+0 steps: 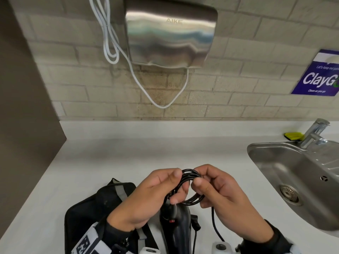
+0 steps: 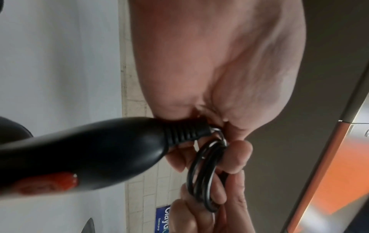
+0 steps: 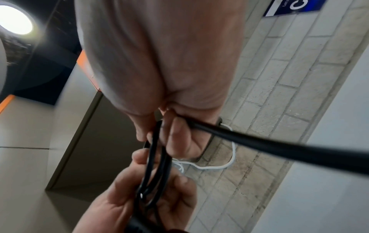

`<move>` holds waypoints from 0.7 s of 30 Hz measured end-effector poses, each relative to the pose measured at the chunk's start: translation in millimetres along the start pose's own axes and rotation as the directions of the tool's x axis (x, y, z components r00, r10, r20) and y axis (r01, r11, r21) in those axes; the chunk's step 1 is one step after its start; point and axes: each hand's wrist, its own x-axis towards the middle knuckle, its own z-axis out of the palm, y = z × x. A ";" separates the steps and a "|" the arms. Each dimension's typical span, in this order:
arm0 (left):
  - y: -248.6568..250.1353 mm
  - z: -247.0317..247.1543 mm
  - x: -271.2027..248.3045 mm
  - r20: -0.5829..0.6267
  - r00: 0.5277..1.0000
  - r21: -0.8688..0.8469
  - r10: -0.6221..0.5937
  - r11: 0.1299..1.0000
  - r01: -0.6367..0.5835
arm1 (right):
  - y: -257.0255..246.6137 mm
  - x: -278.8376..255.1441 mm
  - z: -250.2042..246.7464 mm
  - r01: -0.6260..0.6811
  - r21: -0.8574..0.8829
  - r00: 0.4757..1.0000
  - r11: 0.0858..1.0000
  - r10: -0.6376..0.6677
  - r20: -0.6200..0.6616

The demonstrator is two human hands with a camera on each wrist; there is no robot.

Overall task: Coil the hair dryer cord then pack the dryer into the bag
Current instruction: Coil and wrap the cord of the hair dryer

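Both hands hold the hair dryer's black cord, wound into a small coil (image 1: 190, 187) above the counter. My left hand (image 1: 172, 187) pinches the coil's left side beside the dryer's handle end. My right hand (image 1: 201, 180) pinches the coil's right side, and a loose length of cord (image 1: 213, 222) hangs down from it. The black hair dryer (image 1: 176, 224) with its red switch hangs below the hands. A black bag (image 1: 88, 213) lies on the counter under my left wrist. The left wrist view shows the dryer handle (image 2: 99, 157) and the coil (image 2: 205, 173). The right wrist view shows the straight cord (image 3: 279, 149) leaving my fingers.
A steel sink (image 1: 275, 162) with a faucet (image 1: 313, 132) and a yellow sponge (image 1: 293, 135) sits at the right. A steel hand dryer (image 1: 168, 33) with a white cable (image 1: 110, 33) hangs on the brick wall. A dark panel (image 1: 22, 107) bounds the white counter (image 1: 110, 158) on the left.
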 end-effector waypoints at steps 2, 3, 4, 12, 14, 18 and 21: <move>-1.0 2.3 0.8 -0.030 0.999 -0.015 -0.026 1.000 0.026 | -1.3 0.6 0.4 -0.012 -0.006 1.000 1.000 0.012 0.028; -1.0 3.8 1.3 -0.041 0.999 -0.013 -0.033 0.999 0.033 | -2.2 1.1 0.1 -0.009 -0.033 0.999 0.999 0.011 0.045; -1.1 5.3 1.5 -0.052 0.998 -0.014 -0.038 0.999 0.038 | -3.2 1.4 -0.4 -0.002 -0.070 0.998 0.998 0.006 0.059; 3.5 18.2 4.1 -0.144 0.989 -0.024 -0.012 1.000 0.009 | -10.4 -3.5 3.7 0.078 -0.291 0.997 0.953 -0.070 0.038; 3.5 21.2 4.9 -0.156 0.988 -0.011 0.017 1.000 -0.019 | -4.9 -4.4 12.3 0.106 -0.245 0.993 0.964 -0.116 -0.025; -3.9 21.2 3.3 -0.183 0.978 0.047 0.100 0.995 -0.093 | -0.6 -4.7 27.8 0.103 -0.082 0.973 0.991 -0.118 -0.200; -20.5 23.9 -1.7 -0.238 0.960 0.138 0.149 0.983 -0.118 | 2.8 -4.4 34.9 0.064 0.012 0.940 0.998 -0.056 -0.337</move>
